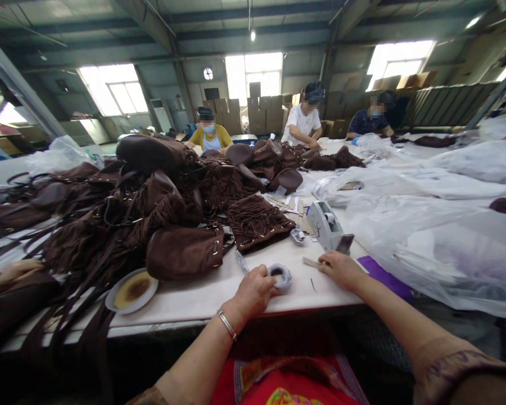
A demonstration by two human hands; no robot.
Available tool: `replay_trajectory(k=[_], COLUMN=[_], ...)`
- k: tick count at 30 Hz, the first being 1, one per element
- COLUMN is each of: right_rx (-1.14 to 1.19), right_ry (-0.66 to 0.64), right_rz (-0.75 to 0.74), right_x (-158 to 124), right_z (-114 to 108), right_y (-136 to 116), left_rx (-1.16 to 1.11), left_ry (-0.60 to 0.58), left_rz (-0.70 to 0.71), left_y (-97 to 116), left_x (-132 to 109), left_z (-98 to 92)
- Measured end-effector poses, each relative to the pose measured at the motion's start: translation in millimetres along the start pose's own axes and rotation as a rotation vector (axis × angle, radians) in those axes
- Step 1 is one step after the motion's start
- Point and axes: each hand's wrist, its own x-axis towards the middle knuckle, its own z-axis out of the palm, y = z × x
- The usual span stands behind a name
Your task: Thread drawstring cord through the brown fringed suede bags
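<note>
My left hand (255,289) is closed on a coiled strap (283,277) that looks wrapped in pale film. A loose pale end of it sticks up beyond the knuckles. The fingers of my right hand (341,271) pinch a narrow beige strip (312,262) close to the tabletop. Just beyond that hand stands a grey tape dispenser (324,225). A second small wrapped coil (297,236) lies left of the dispenser. Past my left hand are a dark brown drawstring bag (185,253) and a fringed brown bag (259,222), both lying on the table.
Many brown bags (152,152) are heaped at the left and middle. A round dish (132,289) with yellowish contents sits near the front edge. Clear plastic sheeting (447,236) covers the right side. Another person's hand (14,273) rests at far left; several people work across the table.
</note>
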Motion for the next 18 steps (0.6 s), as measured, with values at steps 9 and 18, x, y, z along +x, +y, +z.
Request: replay_trajectory(k=[9,18], right_rx=[0.015,0.747], right_ry=[0.049,0.095], right_rz=[0.147,0.027], right_x=[-7,-44], right_z=[2,15], right_y=[-4,-73], left_rx=[-0.036,-0.947], left_ry=[0.051,0.302], left_rz=[0.004,-0.330], left_y=[1,-17], left_x=[-2,9], left_z=[1.8,-27.4])
